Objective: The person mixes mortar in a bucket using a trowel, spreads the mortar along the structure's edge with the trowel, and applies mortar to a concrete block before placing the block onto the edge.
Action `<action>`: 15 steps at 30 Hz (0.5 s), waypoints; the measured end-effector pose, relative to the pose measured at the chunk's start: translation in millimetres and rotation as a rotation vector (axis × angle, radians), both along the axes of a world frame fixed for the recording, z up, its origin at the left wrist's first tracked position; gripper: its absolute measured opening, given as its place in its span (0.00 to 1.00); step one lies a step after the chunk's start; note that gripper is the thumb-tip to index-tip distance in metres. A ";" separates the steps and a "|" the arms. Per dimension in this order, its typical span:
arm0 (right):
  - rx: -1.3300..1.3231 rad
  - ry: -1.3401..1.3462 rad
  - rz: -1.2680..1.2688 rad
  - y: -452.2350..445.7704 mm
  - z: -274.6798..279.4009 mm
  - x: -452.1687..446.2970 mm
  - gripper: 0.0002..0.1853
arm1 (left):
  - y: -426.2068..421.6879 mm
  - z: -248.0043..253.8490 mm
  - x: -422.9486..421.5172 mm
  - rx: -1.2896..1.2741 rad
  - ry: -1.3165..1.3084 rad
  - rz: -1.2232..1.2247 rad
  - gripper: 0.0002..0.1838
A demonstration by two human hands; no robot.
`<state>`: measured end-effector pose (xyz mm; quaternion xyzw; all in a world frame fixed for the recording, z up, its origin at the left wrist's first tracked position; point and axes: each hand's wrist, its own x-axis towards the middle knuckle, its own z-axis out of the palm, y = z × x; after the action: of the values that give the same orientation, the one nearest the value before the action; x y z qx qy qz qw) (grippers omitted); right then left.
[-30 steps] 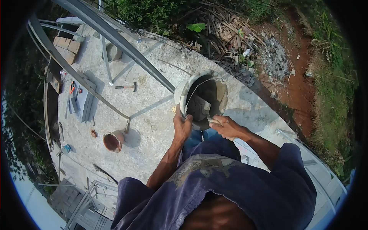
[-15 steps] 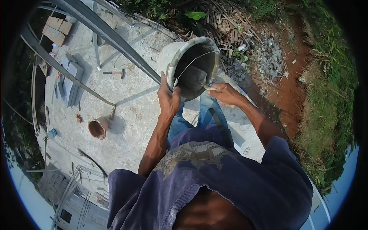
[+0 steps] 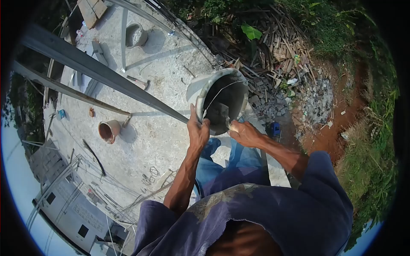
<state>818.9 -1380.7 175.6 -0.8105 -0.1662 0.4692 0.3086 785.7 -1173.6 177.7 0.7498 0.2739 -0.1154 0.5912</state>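
1. Bucket (image 3: 194,91): right of frame center, tilted, mouth showing, wire handle (image 3: 218,94) across the opening.
2. Left hand (image 3: 198,132): clamped on bucket rim, thumb and fingers pinching it.
3. Right hand (image 3: 245,134): fingers curled round trowel (image 3: 222,114) handle at bucket mouth, blade inside.
4. Hammer (image 3: 138,82): upper left, on concrete slab (image 3: 158,147).
5. Small reddish bucket (image 3: 109,131): left of frame, same slab.
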 end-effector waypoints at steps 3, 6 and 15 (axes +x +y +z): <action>0.097 0.239 -0.144 4.8 -13.0 20.4 0.19 | 10.2 -26.7 18.4 -0.041 -0.008 0.079 0.37; 0.183 0.553 -0.392 0.9 -50.0 38.8 0.21 | 30.0 -72.5 28.5 -0.143 0.006 0.280 0.31; 0.122 0.326 -0.683 13.7 -172.3 125.2 0.19 | 65.7 -296.5 45.6 -0.302 -0.253 0.860 0.31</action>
<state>944.1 -1366.9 3.3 -0.7140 0.1370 0.4515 0.5173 831.4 -1108.0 -118.9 0.4821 0.4654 0.1937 0.7165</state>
